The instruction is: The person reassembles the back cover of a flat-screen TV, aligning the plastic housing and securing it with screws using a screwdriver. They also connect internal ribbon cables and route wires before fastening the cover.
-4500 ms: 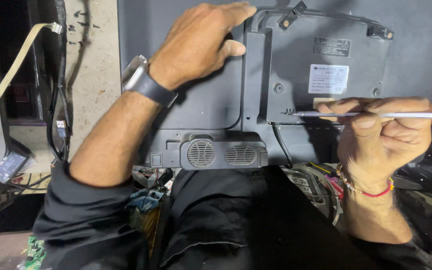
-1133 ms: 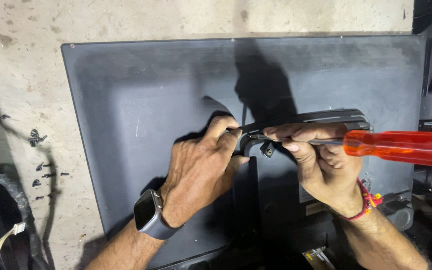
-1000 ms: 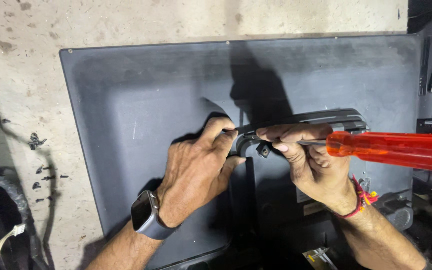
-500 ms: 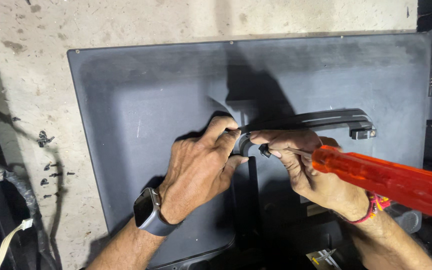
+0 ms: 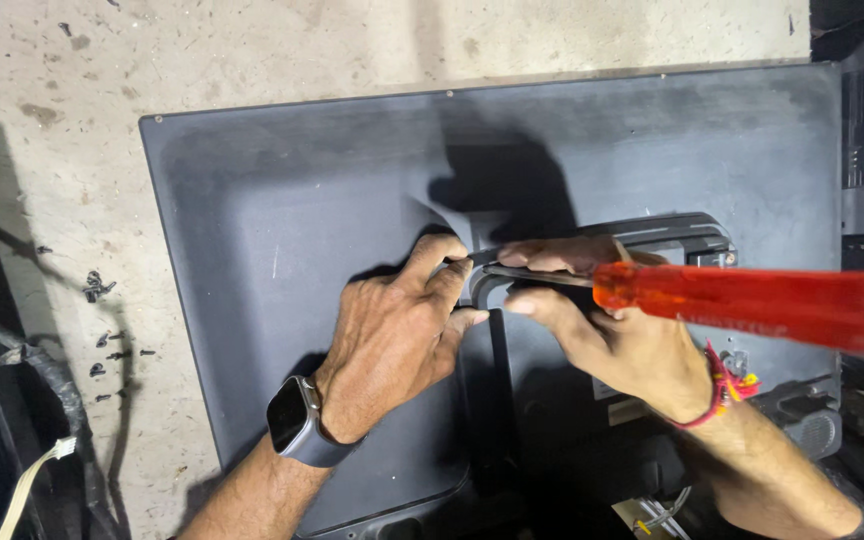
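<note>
In the head view, the left hand [image 5: 392, 345], a dark smartwatch [image 5: 297, 432] on its wrist, presses its fingertips [image 5: 449, 283] against the rounded corner of the raised black plastic housing [image 5: 672, 232] on the large dark grey plastic back panel of a flat screen [image 5: 292, 250], which lies on the stained concrete floor [image 5: 62, 130]. Its grip is loosely curled and bracing, not closed round anything. The right hand [image 5: 612, 335] has its grip wrapped tight on the screwdriver with a translucent red handle [image 5: 752, 305], whose thin shaft [image 5: 527, 272] meets the seam at that corner. To my eye the work goes best with the blade kept shallow along the seam, levered gently, the left fingers steadying so the plastic does not crack. Loose small black screws [image 5: 97, 288] lie on the floor to the left. Compared with half a second ago, the red handle has levelled out and the view has drifted rightward; both hands remain at the same corner.
</note>
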